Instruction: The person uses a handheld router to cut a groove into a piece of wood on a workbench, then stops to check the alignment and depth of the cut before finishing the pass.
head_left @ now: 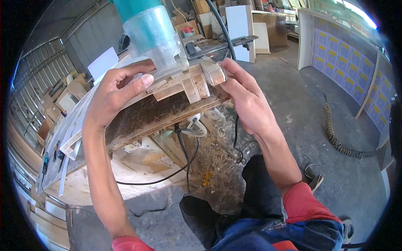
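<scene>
A teal power tool with a cylindrical body and clear plastic base, like a trim router [153, 35], stands upright on a pale wooden jig [178, 85] at the bench's edge. My left hand [115, 90] curls beside the base, thumb bent toward the jig's near side. Its fingertips pass behind the clear plastic, so what they grip is hidden. On the jig's right, my right hand [247, 98] closes thumb and fingers on the end of a small wooden block [214, 73]. A black bar clamp [224, 48] lies across just behind the block.
The jig rests on a dusty workbench [138, 115] with cables hanging below. Sawdust [213, 167] covers the floor beneath. Hand tools [54, 157] lie at the left. A coiled air hose [335, 140] is on the floor at right, near a large panel with blue-and-yellow labels [341, 58].
</scene>
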Demonstrator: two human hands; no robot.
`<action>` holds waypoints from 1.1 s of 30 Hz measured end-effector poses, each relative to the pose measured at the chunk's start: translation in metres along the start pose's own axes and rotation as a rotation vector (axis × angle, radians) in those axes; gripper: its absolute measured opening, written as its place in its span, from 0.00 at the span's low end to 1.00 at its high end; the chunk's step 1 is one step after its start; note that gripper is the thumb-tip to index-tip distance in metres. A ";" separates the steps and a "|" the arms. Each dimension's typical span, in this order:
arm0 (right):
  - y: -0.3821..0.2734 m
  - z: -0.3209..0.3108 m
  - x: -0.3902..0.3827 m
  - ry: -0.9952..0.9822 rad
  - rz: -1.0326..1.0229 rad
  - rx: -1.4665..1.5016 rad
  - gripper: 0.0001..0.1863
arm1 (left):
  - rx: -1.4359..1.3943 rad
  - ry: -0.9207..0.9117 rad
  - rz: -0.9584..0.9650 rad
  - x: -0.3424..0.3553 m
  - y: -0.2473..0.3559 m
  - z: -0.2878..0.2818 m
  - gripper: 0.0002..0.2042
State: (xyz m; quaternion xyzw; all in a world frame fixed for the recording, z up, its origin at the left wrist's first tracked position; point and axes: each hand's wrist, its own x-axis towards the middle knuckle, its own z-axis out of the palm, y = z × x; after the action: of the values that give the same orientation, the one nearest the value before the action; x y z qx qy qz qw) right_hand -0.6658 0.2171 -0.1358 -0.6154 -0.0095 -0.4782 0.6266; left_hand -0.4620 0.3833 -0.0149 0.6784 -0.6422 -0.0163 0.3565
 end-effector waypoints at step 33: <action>0.016 0.003 0.001 0.017 -0.134 -0.068 0.26 | 1.026 0.449 0.528 0.028 0.049 0.101 0.25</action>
State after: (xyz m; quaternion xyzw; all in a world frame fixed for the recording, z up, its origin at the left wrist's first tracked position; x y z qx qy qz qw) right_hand -0.6536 0.2148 -0.1469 -0.6301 -0.0290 -0.5242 0.5721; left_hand -0.5483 0.3160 -0.0533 0.5684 -0.6238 0.5264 0.1032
